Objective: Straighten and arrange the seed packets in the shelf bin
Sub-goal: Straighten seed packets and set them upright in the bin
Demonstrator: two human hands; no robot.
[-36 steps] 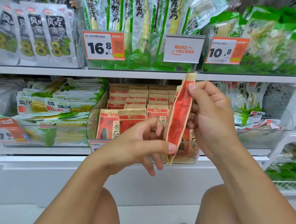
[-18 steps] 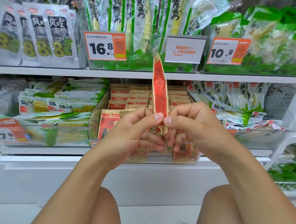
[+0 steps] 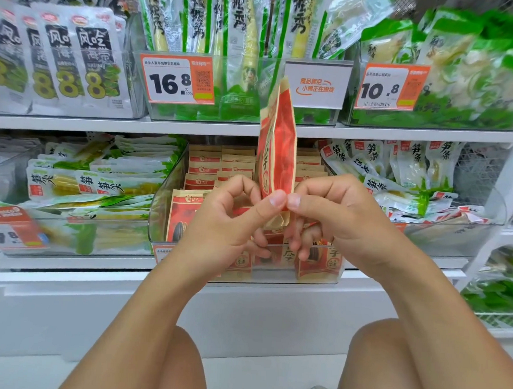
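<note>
Two hands meet on one red-and-tan seed packet (image 3: 276, 153), held upright and edge-on to the camera. The left hand (image 3: 227, 222) pinches its lower end from the left, thumb tip pressed to the packet's near edge, the other fingers curled behind. The right hand (image 3: 337, 219) pinches the same lower end from the right, its thumb tip almost touching the left thumb. Above the pinch the packet rises past the lip of the upper shelf (image 3: 252, 128) and partly covers a white sign (image 3: 317, 84) there. Below the pinch the packet's crumpled tan bottom corner sticks out.

Directly behind and beneath the hands sits the clear shelf bin (image 3: 159, 207), holding more seed packets (image 3: 185, 217) standing in rows: a front row partly hidden by the hands, and further rows stepping back behind the held packet. To the left of the grip lies a bin of green-and-white snack bags (image 3: 101, 183); to the right, another heap of white-and-green bags (image 3: 398, 184). Orange price tags (image 3: 178, 78) hang above the grip on the upper shelf.
</note>
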